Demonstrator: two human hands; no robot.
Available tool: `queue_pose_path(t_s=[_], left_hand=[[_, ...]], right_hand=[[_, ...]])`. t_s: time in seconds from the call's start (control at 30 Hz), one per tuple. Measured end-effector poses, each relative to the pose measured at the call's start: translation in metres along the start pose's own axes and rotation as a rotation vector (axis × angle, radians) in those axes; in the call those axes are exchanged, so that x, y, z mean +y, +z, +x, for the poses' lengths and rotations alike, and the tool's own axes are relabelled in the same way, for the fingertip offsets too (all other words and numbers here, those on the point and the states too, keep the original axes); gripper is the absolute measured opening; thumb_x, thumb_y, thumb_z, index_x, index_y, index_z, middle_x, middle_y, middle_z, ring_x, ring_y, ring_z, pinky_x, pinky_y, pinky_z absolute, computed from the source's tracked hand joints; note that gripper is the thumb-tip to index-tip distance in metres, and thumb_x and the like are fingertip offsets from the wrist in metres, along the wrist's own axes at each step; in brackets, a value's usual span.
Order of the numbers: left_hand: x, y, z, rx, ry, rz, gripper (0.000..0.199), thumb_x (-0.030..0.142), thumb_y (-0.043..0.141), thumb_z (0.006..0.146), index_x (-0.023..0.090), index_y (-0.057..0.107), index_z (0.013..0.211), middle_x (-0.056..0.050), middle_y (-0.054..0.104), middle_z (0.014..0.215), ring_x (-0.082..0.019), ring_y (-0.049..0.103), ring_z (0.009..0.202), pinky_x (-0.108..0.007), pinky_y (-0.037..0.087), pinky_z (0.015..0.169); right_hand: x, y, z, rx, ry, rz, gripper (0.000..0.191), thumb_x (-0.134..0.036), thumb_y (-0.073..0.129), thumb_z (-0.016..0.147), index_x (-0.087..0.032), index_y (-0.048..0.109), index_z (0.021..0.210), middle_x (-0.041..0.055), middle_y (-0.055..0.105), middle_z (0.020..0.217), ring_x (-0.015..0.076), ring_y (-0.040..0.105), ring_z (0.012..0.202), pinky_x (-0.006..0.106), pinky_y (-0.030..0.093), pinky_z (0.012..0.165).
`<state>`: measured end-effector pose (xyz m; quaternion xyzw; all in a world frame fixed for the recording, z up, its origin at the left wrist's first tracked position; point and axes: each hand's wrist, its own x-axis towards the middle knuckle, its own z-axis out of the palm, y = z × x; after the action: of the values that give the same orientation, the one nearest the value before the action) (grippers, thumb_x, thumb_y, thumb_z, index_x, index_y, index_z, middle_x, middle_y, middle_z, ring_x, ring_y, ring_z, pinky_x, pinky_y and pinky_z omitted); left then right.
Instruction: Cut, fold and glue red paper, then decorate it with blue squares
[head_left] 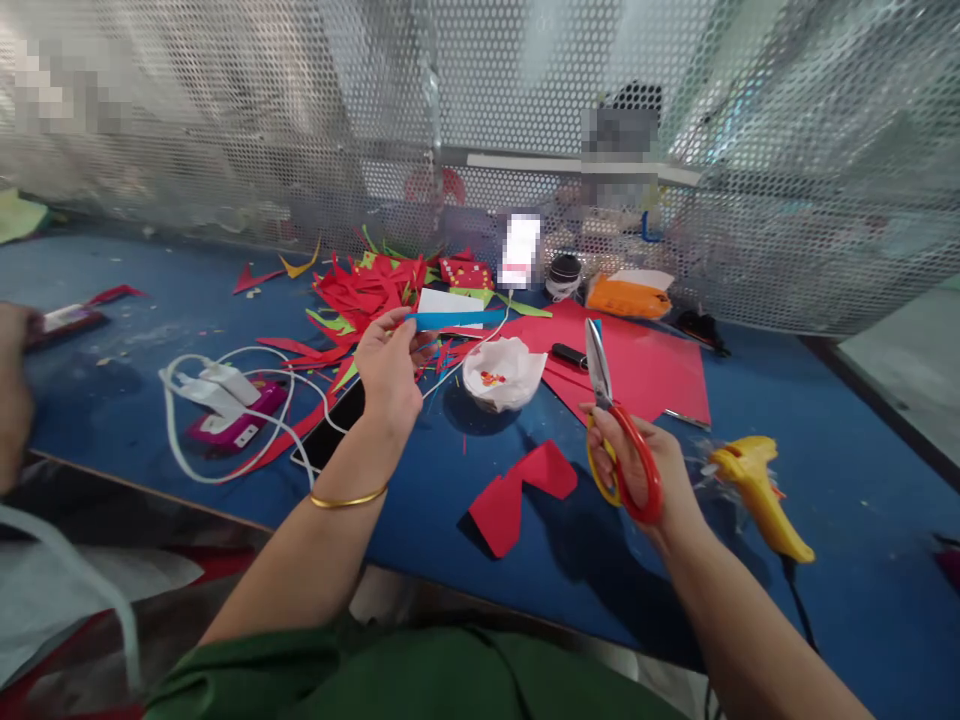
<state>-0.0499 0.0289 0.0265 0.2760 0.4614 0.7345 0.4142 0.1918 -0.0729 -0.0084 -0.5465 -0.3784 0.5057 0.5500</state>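
Observation:
A narrow blue strip is pinched between the thumb and fingers of my left hand, stretching to the right above the table. My right hand grips scissors with red and yellow handles, their blades pointing up and away from me. Between my hands sits a white paper-lined bowl with small red and orange bits in it. Nearer to me lies a folded red paper piece. Large red sheets lie behind the scissors, with a black object on them.
Red and green scraps are heaped at the back beside a propped phone. A purple power strip with white cables is at the left, a yellow glue gun at the right. Another person's hand shows at the left edge.

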Motion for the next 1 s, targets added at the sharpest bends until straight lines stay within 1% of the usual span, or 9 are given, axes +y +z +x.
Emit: queue_pose_path(t_s=[0.13,0.17,0.27,0.43,0.63,0.77,0.87,0.93,1.0], left_hand=[[-0.007,-0.001,0.023,0.085,0.178,0.500,0.020,0.018,0.056,0.086,0.018,0.063,0.105,-0.002,0.070,0.082,-0.013,0.069,0.067,-0.023,0.051,0.057],[-0.008,-0.002,0.028,0.090,0.252,0.727,0.024,0.020,0.053,0.089,0.018,0.064,0.110,-0.003,0.072,0.084,-0.014,0.070,0.070,-0.025,0.052,0.061],[-0.011,-0.008,0.039,0.107,0.304,0.939,0.021,0.020,0.061,0.084,0.018,0.071,0.103,-0.008,0.075,0.092,-0.024,0.071,0.091,-0.035,0.052,0.081],[-0.018,-0.019,0.047,0.123,0.287,1.185,0.021,0.018,0.063,0.080,0.018,0.076,0.097,-0.015,0.076,0.104,-0.037,0.066,0.110,-0.046,0.046,0.094],[-0.025,-0.027,0.054,0.133,0.304,1.321,0.026,0.020,0.061,0.084,0.017,0.076,0.105,-0.017,0.075,0.109,-0.038,0.065,0.112,-0.049,0.045,0.098],[-0.020,-0.018,0.039,0.132,0.463,1.299,0.037,0.022,0.061,0.086,0.021,0.069,0.122,-0.013,0.063,0.136,-0.034,0.052,0.131,-0.047,0.036,0.111],[-0.016,0.003,0.007,-0.008,0.687,1.001,0.027,0.021,0.058,0.088,0.017,0.072,0.111,-0.011,0.072,0.114,-0.025,0.064,0.109,-0.038,0.045,0.101],[-0.014,0.019,-0.020,-0.271,0.576,0.807,0.018,0.026,0.062,0.087,0.017,0.074,0.097,-0.007,0.076,0.095,-0.019,0.068,0.085,-0.032,0.051,0.085],[-0.014,0.031,-0.045,-0.505,0.345,0.619,0.018,0.031,0.065,0.086,0.018,0.074,0.093,-0.005,0.075,0.083,-0.015,0.066,0.072,-0.027,0.050,0.068]], right_hand=[[0.001,-0.002,0.001,0.000,-0.008,0.037,0.039,-0.053,0.082,0.071,-0.018,0.065,0.074,-0.0067,0.049,0.047,0.0063,0.041,0.035,0.019,0.031,0.032],[0.002,-0.002,0.001,-0.002,-0.009,0.040,0.039,-0.053,0.081,0.072,-0.018,0.063,0.070,-0.0064,0.049,0.047,0.0061,0.041,0.035,0.019,0.031,0.032],[0.004,-0.002,0.002,-0.006,-0.011,0.023,0.043,-0.055,0.078,0.075,-0.019,0.059,0.063,-0.0064,0.047,0.043,0.0063,0.040,0.033,0.019,0.031,0.031],[0.009,0.001,0.005,0.021,-0.046,-0.005,0.047,-0.061,0.080,0.068,-0.018,0.061,0.067,-0.0073,0.046,0.041,0.0060,0.037,0.031,0.018,0.029,0.030],[0.014,0.002,0.008,0.039,-0.038,-0.045,0.050,-0.064,0.082,0.062,-0.017,0.067,0.074,-0.0071,0.048,0.042,0.0067,0.037,0.031,0.019,0.029,0.029],[0.013,0.001,0.008,0.041,-0.030,-0.044,0.055,-0.063,0.083,0.062,-0.015,0.072,0.087,-0.0072,0.049,0.044,0.0065,0.037,0.031,0.020,0.030,0.029],[0.011,0.002,0.006,0.011,-0.042,-0.040,0.056,-0.061,0.084,0.062,-0.015,0.073,0.092,-0.0064,0.052,0.049,0.0061,0.038,0.033,0.020,0.030,0.030],[0.009,0.002,0.004,-0.034,-0.042,-0.024,0.055,-0.060,0.083,0.064,-0.015,0.072,0.095,-0.0069,0.051,0.050,0.0059,0.038,0.033,0.020,0.029,0.030],[0.006,0.002,0.002,-0.106,-0.033,0.016,0.051,-0.057,0.081,0.070,-0.015,0.072,0.097,-0.0070,0.051,0.051,0.0052,0.037,0.033,0.020,0.028,0.031]])
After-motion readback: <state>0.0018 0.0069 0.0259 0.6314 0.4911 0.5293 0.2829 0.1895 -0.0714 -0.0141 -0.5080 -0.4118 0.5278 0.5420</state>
